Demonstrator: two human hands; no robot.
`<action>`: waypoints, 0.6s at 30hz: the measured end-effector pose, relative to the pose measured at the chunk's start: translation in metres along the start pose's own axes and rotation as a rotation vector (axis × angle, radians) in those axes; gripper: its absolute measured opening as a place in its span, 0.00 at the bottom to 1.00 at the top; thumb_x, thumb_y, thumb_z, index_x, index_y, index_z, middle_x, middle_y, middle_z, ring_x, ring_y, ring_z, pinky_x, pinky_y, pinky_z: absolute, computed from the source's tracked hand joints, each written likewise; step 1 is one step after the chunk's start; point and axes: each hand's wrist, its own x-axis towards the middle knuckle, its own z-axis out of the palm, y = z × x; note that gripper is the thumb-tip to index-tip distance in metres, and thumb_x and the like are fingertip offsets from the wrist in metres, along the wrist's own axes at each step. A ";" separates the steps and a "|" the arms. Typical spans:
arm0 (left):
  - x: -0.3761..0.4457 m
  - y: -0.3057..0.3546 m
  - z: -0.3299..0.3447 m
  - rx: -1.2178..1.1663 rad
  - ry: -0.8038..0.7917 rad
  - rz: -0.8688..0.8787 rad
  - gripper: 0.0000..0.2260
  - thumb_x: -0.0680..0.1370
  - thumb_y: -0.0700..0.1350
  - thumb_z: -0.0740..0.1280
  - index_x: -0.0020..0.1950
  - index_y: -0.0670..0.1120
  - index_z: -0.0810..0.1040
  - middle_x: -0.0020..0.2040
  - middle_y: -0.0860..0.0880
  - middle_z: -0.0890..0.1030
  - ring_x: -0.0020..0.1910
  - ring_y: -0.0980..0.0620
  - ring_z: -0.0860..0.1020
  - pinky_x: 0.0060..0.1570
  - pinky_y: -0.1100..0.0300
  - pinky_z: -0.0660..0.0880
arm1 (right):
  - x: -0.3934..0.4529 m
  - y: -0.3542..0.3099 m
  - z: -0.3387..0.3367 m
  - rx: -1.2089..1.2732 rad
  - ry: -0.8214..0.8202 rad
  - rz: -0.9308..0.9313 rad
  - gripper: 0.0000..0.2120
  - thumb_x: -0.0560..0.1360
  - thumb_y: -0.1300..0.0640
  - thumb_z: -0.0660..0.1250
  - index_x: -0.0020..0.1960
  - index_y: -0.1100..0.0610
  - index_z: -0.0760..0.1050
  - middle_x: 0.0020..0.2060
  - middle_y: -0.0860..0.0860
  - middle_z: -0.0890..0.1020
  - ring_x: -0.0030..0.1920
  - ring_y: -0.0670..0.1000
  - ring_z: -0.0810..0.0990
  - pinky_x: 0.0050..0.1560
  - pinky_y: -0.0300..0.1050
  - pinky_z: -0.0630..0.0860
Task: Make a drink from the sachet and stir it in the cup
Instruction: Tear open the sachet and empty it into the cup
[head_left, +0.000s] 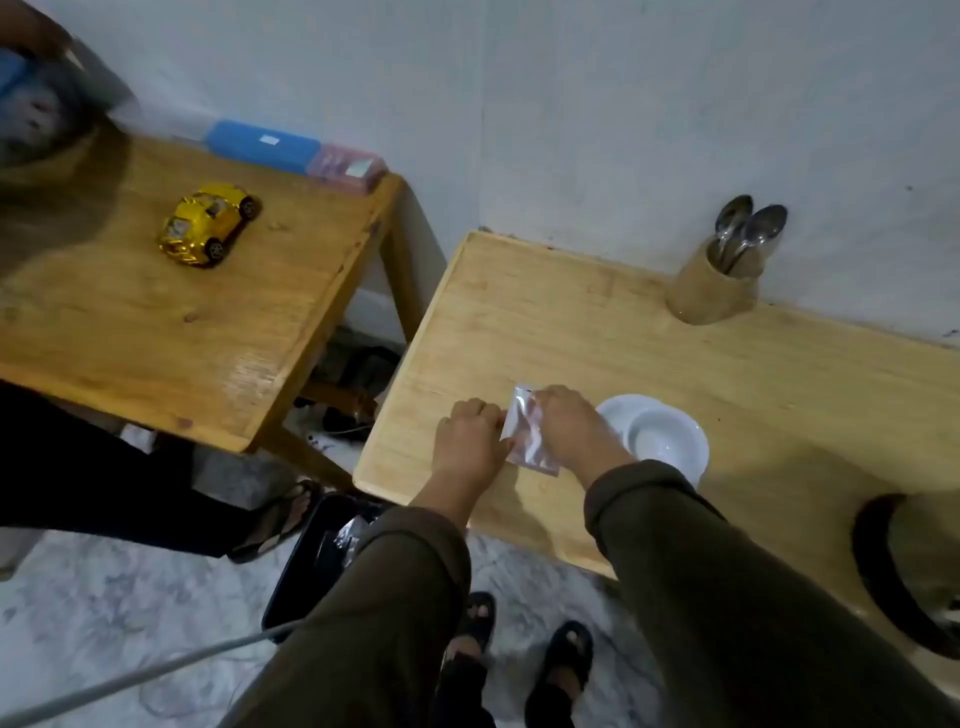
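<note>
A small shiny sachet (525, 431) is held between both hands above the light wooden table (571, 322). My left hand (470, 441) pinches its left edge. My right hand (576, 428) grips its right side, covering part of it. Just right of my right hand stands a white cup on a white saucer (670, 441), partly hidden by my wrist. At the back of the table a wooden holder (711, 291) keeps several metal spoons (748, 228) upright.
A second wooden table (182, 322) stands to the left with a yellow toy car (208, 231) and blue and pink boxes (291, 153). A black bin (322, 561) sits on the floor below my left arm. Another person's leg and sandal (280, 519) are at the left. A dark curved object (893, 571) lies at the right edge.
</note>
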 end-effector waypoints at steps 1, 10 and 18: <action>0.003 -0.001 0.000 0.003 -0.001 0.001 0.15 0.75 0.51 0.65 0.58 0.46 0.78 0.58 0.46 0.78 0.60 0.45 0.73 0.53 0.55 0.69 | 0.004 0.000 0.000 -0.059 0.026 0.001 0.18 0.71 0.60 0.69 0.60 0.58 0.73 0.55 0.57 0.77 0.54 0.58 0.78 0.57 0.51 0.76; 0.009 -0.005 0.008 -0.086 0.076 0.041 0.14 0.72 0.49 0.70 0.55 0.45 0.79 0.55 0.45 0.79 0.56 0.44 0.75 0.51 0.54 0.71 | 0.021 0.003 -0.006 -0.109 0.197 0.038 0.16 0.74 0.64 0.60 0.62 0.60 0.70 0.58 0.59 0.75 0.59 0.60 0.74 0.60 0.52 0.71; 0.023 -0.002 -0.005 -0.254 -0.100 -0.003 0.22 0.70 0.44 0.73 0.63 0.45 0.74 0.60 0.46 0.75 0.61 0.46 0.72 0.58 0.56 0.72 | 0.023 0.000 -0.009 0.036 0.210 0.129 0.13 0.72 0.68 0.60 0.55 0.61 0.74 0.50 0.60 0.81 0.51 0.61 0.78 0.52 0.52 0.78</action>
